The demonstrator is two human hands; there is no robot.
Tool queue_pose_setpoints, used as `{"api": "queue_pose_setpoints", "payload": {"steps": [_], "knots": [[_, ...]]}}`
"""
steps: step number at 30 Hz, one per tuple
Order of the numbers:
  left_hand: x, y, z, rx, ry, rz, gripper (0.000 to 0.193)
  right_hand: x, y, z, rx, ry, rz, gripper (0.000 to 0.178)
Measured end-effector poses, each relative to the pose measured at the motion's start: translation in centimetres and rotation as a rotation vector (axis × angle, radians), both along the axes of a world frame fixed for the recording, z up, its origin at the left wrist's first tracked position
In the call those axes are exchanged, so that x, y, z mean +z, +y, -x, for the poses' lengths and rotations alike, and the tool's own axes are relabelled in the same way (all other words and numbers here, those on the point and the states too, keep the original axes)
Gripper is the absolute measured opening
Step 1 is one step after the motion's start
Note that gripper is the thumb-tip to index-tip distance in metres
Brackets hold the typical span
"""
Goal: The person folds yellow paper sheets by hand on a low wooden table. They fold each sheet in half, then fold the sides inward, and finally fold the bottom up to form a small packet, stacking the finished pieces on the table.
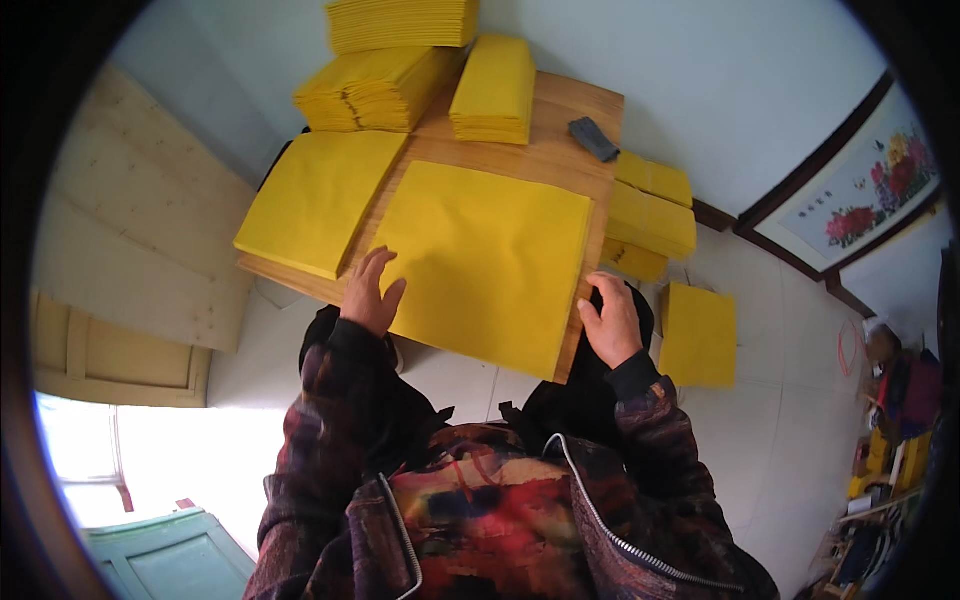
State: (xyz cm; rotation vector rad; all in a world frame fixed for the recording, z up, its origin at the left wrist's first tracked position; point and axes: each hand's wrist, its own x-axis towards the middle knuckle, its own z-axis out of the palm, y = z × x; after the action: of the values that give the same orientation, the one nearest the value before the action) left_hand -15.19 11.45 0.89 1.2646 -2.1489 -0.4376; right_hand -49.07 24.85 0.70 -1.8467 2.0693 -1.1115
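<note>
We are looking down at a wooden board (560, 110) that is serving as the work surface, with a white tiled floor (770, 430) showing around it. Lying across the near part of the board is a large yellow sheet (490, 260), flat and square to us. To its left a second yellow sheet (318, 195) is hanging partly over the board's edge, and stacks of folded yellow paper (380, 85) are sitting along the far side — more are lying on the floor to the right. A small dark grey block (594, 138) is resting near the board's far right corner.

Our left hand (370, 295) is pressing on the sheet's near left corner, fingers spread and flat. Our right hand (612, 322) is sitting at the near right edge, thumb on the paper and fingers curled around the edge — whether they are pinching the sheet or the board beneath, we cannot tell.
</note>
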Motion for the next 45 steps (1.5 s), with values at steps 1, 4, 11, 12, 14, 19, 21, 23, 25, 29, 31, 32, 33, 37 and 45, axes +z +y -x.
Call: {"api": "queue_pose_setpoints", "payload": {"steps": [1, 4, 11, 12, 14, 19, 21, 23, 25, 29, 31, 32, 33, 37, 45], "knots": [[-0.4, -1.2, -0.3, 0.032, -0.036, -0.049, 0.042, -0.2, -0.3, 0.1, 0.013, 0.016, -0.025, 0.038], [-1.6, -4.6, -0.9, 0.121, -0.164, -0.145, 0.052, -0.5, -0.9, -0.5, 0.008, 0.019, -0.066, 0.040], [-3.2, -8.2, -0.1, 0.254, -0.291, -0.272, 0.061, -1.0, -1.2, -1.2, -0.009, 0.003, -0.075, 0.046], [-3.1, -8.7, 0.0, 0.228, -0.273, -0.273, 0.062, -1.2, -1.4, -1.2, 0.004, -0.025, -0.048, 0.048], [-3.4, -9.2, -0.2, 0.230, -0.192, -0.242, 0.063, -1.6, -1.7, -1.1, 0.012, -0.053, 0.015, 0.048], [-4.0, -10.1, -0.7, 0.211, -0.086, -0.218, 0.058, -2.1, -2.0, -1.1, -0.003, -0.074, -0.002, 0.050], [-4.1, -10.2, -0.8, 0.206, -0.060, -0.233, 0.059, -2.0, -2.0, -1.2, -0.011, -0.079, -0.013, 0.050], [-4.0, -10.3, -0.8, 0.214, -0.055, -0.244, 0.059, -2.0, -2.0, -1.3, -0.010, -0.083, -0.021, 0.050], [-4.0, -10.3, -0.8, 0.221, -0.056, -0.259, 0.060, -2.0, -2.1, -1.3, -0.006, -0.084, -0.027, 0.051], [-4.2, -10.4, -0.7, 0.221, -0.038, -0.232, 0.059, -2.2, -2.3, -1.3, 0.002, -0.042, -0.036, 0.053], [-4.4, -10.4, -0.5, 0.239, -0.066, -0.217, 0.058, -2.2, -2.4, -1.2, 0.011, -0.025, -0.035, 0.053], [-4.5, -10.5, -0.5, 0.253, -0.075, -0.215, 0.057, -2.3, -2.5, -1.1, 0.030, -0.019, -0.026, 0.053], [-4.6, -10.5, -0.4, 0.269, -0.093, -0.210, 0.056, -2.3, -2.5, -1.0, 0.050, -0.013, -0.018, 0.053], [-4.8, -10.8, -0.2, 0.294, -0.055, -0.208, 0.053, -2.1, -2.6, -0.9, 0.005, -0.121, 0.006, 0.052], [-4.2, -10.2, 0.2, 0.353, -0.022, -0.179, 0.043, -0.3, -3.6, -1.1, 0.031, 0.234, -0.050, 0.030]]}}
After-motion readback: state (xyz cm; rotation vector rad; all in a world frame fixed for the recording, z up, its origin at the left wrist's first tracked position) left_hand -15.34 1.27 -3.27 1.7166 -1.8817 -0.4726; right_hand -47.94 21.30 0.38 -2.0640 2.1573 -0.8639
